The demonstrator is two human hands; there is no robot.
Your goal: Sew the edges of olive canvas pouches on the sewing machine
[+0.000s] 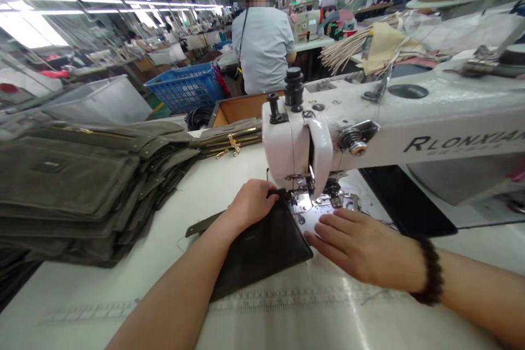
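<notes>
A dark olive fabric panel (262,251) lies on the white table, its upper corner beside the needle area of the sewing machine (295,147). My left hand (252,202) grips the panel's upper edge near the presser foot, thumb and fingers closed on it. From under my left forearm a strap-like tab (200,226) sticks out to the left. My right hand (356,243) rests flat, fingers stretched out, on the table right of the panel. Its fingertips lie by the metal needle plate (303,202) and close to the panel's right edge.
Olive fabric pieces (82,175) are piled high on the left. Behind them lie brass zippers (233,144). A ruler scale (287,298) runs along the table front. A black strip (406,199) lies under the machine arm. Beyond are a blue basket (184,87) and a seated person (264,49).
</notes>
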